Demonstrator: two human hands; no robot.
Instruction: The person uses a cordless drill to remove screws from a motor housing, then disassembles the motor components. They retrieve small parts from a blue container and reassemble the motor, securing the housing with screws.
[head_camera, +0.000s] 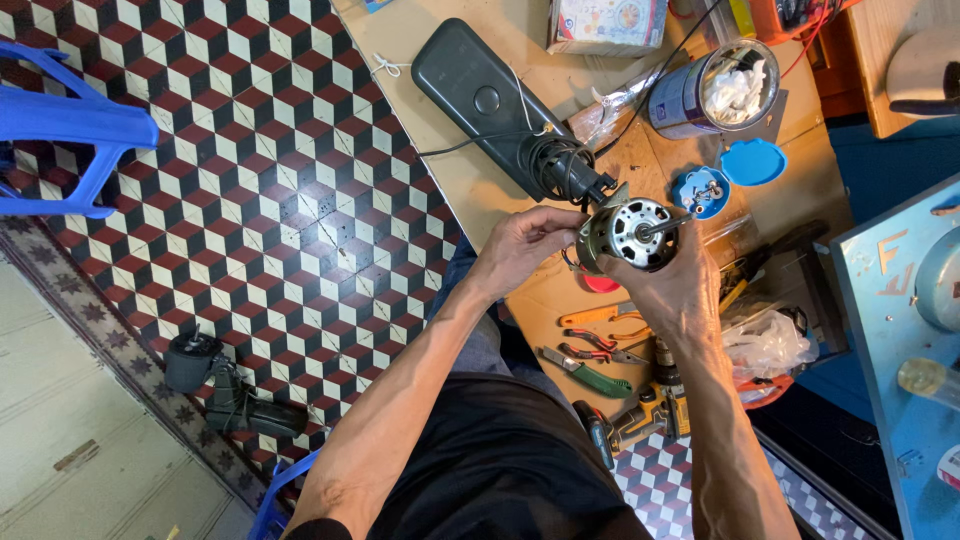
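The electric motor (630, 234) is a round unit with a silver vented end plate, a dark body and 1 thin shaft pointing right. It is held above the middle of the workbench (480, 190). The left hand (525, 245) is closed on the motor's left side, fingers curled over its rim. The right hand (672, 285) cups it from below, fingers wrapped round the body. The bench top is tan board; the floor to the left is cube-patterned tile. A black housing (470, 90) with coiled cord lies far left. Pliers (600, 345) and a drill (640, 420) lie near. A tin (715, 90) stands far right.
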